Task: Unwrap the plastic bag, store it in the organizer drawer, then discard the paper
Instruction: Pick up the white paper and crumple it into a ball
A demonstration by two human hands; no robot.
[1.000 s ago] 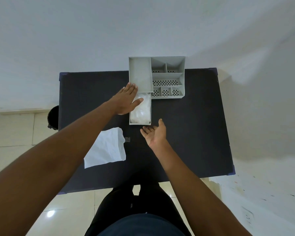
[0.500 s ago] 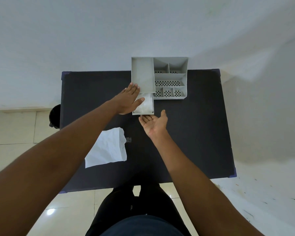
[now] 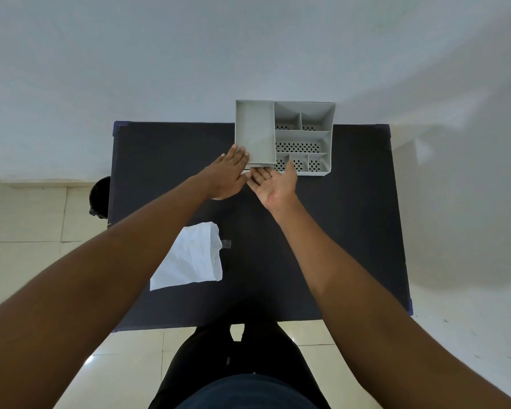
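Note:
A grey desk organizer (image 3: 303,137) stands at the far edge of the dark table (image 3: 337,231). Its drawer (image 3: 260,165) is pushed almost fully in; only a thin strip of its front shows, and the plastic bag inside is hidden. My left hand (image 3: 224,177) lies flat with fingers spread against the organizer's left front corner. My right hand (image 3: 273,183) is palm up with its fingertips at the drawer front. The crumpled white paper (image 3: 191,258) lies on the table near my left forearm.
A dark round bin (image 3: 99,197) stands on the tiled floor past the table's left edge. A small grey scrap (image 3: 226,244) lies beside the paper. A white wall rises behind the table.
The drawer with the plastic bag has slid from well out to almost closed. My right hand moved forward with it; my left hand stayed at the organizer's corner.

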